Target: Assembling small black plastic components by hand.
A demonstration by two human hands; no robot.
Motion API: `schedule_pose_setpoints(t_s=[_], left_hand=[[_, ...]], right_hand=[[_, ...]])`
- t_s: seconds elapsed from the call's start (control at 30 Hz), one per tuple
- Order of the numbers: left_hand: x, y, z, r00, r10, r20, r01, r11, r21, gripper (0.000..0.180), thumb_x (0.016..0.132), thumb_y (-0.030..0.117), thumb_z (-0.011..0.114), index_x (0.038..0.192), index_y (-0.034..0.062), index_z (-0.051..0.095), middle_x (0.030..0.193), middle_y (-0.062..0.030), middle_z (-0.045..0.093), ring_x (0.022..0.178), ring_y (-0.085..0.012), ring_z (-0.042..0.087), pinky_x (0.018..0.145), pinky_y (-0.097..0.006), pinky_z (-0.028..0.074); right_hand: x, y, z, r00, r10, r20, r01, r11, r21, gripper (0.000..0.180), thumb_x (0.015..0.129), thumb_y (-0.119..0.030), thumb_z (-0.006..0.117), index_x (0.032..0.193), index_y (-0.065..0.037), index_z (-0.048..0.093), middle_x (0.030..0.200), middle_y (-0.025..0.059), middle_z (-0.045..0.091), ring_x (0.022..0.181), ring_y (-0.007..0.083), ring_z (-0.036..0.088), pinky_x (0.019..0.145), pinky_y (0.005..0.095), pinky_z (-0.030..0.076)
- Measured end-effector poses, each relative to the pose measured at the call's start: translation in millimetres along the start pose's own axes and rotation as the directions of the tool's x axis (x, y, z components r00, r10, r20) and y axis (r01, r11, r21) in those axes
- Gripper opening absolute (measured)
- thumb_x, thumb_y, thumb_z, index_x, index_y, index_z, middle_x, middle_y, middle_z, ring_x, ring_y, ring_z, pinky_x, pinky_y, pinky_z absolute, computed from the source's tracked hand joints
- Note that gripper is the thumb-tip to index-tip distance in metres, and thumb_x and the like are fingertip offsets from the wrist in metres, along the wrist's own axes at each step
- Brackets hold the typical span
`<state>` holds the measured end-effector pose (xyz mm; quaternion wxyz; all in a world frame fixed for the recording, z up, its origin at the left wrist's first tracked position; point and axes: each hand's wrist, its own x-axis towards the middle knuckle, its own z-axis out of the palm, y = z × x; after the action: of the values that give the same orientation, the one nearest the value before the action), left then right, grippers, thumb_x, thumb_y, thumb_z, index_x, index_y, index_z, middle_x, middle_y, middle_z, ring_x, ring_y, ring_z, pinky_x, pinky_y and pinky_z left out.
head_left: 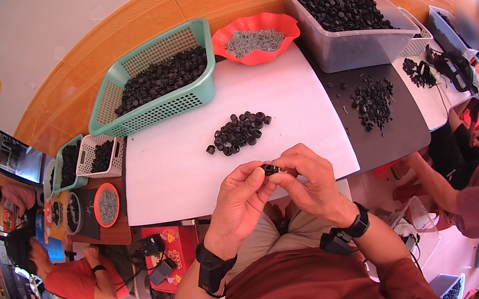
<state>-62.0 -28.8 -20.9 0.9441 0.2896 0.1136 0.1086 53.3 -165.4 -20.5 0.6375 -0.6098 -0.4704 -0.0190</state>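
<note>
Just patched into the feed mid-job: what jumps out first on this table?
Front and centre, the left hand and right hand pinch one small black ring between their fingertips, just above the near edge of the white table. Behind them lies a loose pile of black rings. At the back stand a green basket and a clear tub, both full of black parts, with a red bowl of grey bits between.

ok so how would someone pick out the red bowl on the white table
Start at the white table in front of the person. At its far edge, between the green basket and the clear tub, sits the red bowl. It alone has a wavy rim and holds grey bits, not black ones.
</note>
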Motion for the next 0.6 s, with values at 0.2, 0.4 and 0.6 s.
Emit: schedule_pose_setpoints(t_s=[0.2, 0.4, 0.6], left_hand=[[0.2, -0.8, -0.2, 1.000, 0.020, 0.009, -0.021, 0.998, 0.056, 0.017, 0.100, 0.008, 0.064, 0.116, 0.0028, 0.067, 0.112, -0.0091, 0.071, 0.103, -0.0173, 0.070, 0.094, -0.031, 0.059], [0.3, -3.6, 3.4, 0.999, 0.052, -0.014, -0.051, 0.995, 0.091, 0.015, 0.098, 0.004, 0.066, 0.112, 0.0012, 0.070, 0.112, -0.0121, 0.072, 0.102, -0.0193, 0.070, 0.093, -0.034, 0.058], [-0.8, -6.1, 4.2, 0.998, 0.065, -0.013, -0.063, 0.994, 0.094, 0.015, 0.098, 0.005, 0.067, 0.111, 0.0006, 0.072, 0.111, -0.0122, 0.073, 0.100, -0.0185, 0.070, 0.093, -0.033, 0.059]], right_hand=[[-0.7, 1.8, 0.6, 1.000, -0.022, -0.007, 0.022, 1.000, 0.007, 0.020, 0.087, -0.005, 0.078, 0.106, -0.003, 0.071, 0.090, 0.0104, 0.067, 0.067, 0.0185, 0.065, 0.058, 0.0293, 0.053], [-0.4, 1.8, -0.9, 0.998, -0.070, -0.012, 0.069, 0.997, -0.032, 0.021, 0.085, -0.003, 0.079, 0.105, -0.003, 0.072, 0.089, 0.0109, 0.067, 0.067, 0.0193, 0.065, 0.057, 0.0290, 0.052], [-1.0, 0.9, -2.3, 0.995, -0.096, -0.020, 0.095, 0.994, -0.050, 0.024, 0.083, -0.003, 0.080, 0.106, -0.003, 0.072, 0.088, 0.0102, 0.066, 0.065, 0.0199, 0.065, 0.055, 0.0295, 0.052]])
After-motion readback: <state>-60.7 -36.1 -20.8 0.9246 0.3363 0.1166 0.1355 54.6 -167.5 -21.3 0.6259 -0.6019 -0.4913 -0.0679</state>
